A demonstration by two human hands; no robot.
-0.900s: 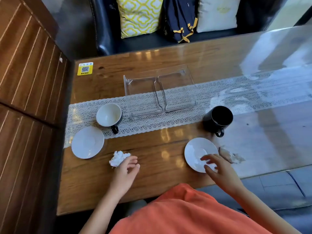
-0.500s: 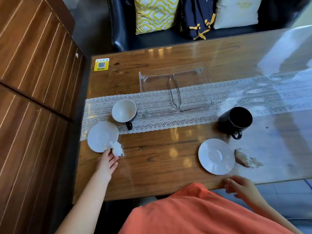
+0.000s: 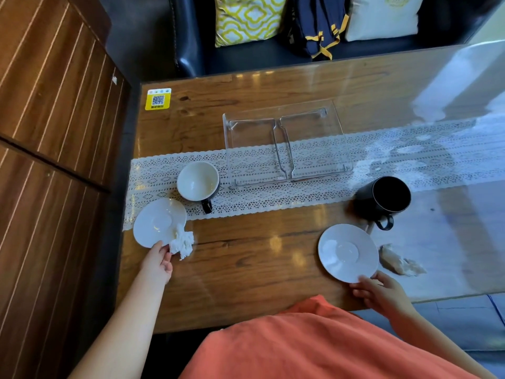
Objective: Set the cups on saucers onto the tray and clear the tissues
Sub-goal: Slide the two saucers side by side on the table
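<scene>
A clear plastic tray (image 3: 284, 127) lies at the middle of the table, partly on the lace runner. Left of it stands a cup with a white inside (image 3: 197, 180), and a white saucer (image 3: 155, 221) lies just in front of that cup. My left hand (image 3: 158, 262) holds a crumpled white tissue (image 3: 181, 242) against that saucer's near rim. On the right stands a black cup (image 3: 388, 196), with a second white saucer (image 3: 347, 251) in front of it. My right hand (image 3: 379, 292) touches this saucer's near edge, fingers apart. Another crumpled tissue (image 3: 399, 262) lies right of it.
A white lace runner (image 3: 410, 160) crosses the wooden table (image 3: 246, 269). A yellow QR sticker (image 3: 158, 99) sits at the far left corner. Wood panelling stands along the left. Behind the table is a dark sofa with cushions (image 3: 250, 17).
My left hand carried the tissue leftward from the table's front to the left saucer's rim. My right hand drew back off the right saucer, then returned to its near edge.
</scene>
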